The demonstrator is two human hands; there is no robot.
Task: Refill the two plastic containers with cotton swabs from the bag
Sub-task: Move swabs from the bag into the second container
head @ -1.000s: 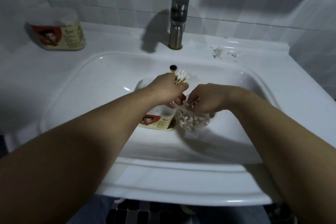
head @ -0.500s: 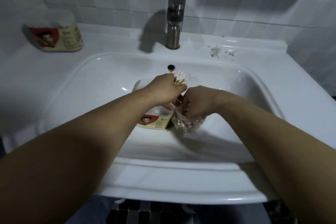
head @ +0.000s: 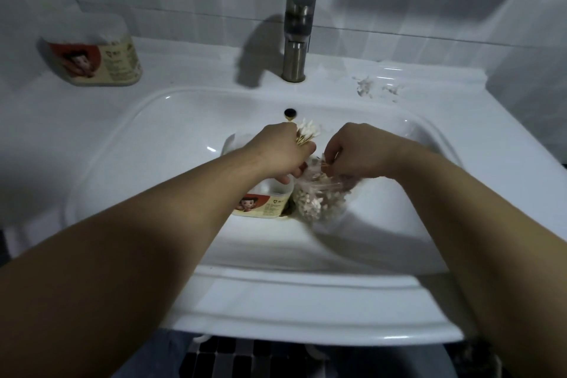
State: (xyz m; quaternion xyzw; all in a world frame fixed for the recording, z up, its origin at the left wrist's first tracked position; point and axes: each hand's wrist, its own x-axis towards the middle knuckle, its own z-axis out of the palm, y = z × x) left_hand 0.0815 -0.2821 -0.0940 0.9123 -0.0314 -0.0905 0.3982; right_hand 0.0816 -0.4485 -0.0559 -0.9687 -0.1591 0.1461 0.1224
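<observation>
Gripping left hand [head: 282, 150]: fist clenched round a bundle of cotton swabs [head: 306, 133], white tips fanning up past the knuckles, right over the near container [head: 270, 201]
Right hand [head: 359, 150]: fingers curled, pinching a few swab sticks [head: 325, 166] at the mouth of the bag [head: 319, 204]
Bag: clear plastic, packed with swabs, slumped on the basin floor, touching the near container's right side
Near container: upright at the bottom of the sink [head: 153, 138], top partly hidden under the left hand
Far container [head: 92, 55]: back-left ledge by the tiled wall, well apart from both hands
Edges: faucet [head: 297, 37] stands at the back rim; white scraps [head: 365, 87] lie on the back-right ledge
Room: bare basin wall spreads wide outside each forearm and down to the front rim
</observation>
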